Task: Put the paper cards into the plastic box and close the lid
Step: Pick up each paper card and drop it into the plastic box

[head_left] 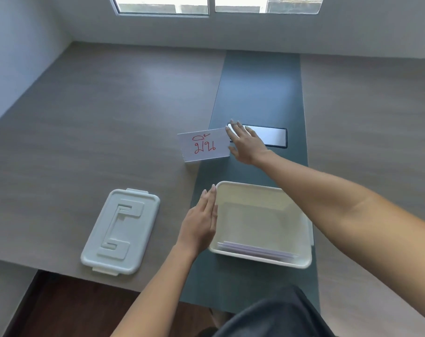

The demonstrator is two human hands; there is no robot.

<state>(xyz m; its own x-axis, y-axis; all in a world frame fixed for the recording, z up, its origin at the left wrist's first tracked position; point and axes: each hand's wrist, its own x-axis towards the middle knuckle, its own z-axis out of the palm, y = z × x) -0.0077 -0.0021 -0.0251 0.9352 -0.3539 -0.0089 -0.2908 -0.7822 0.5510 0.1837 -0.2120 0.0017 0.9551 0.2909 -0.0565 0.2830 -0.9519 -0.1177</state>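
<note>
The right hand (246, 144) reaches across the surface (109, 113) to a stack of paper cards (203, 147) with red writing on top, its fingers (238, 128) spread at the stack's right edge, gripping nothing. The left hand (201, 222), fingers straight and together, rests against the open plastic box (301, 261), where a few cards (255, 250) lie. The lid (120, 231) sits to the left.

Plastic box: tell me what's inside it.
The plastic box holds paper cards leaning along its near wall; the rest of its floor is bare. How many cards cannot be seen.
</note>
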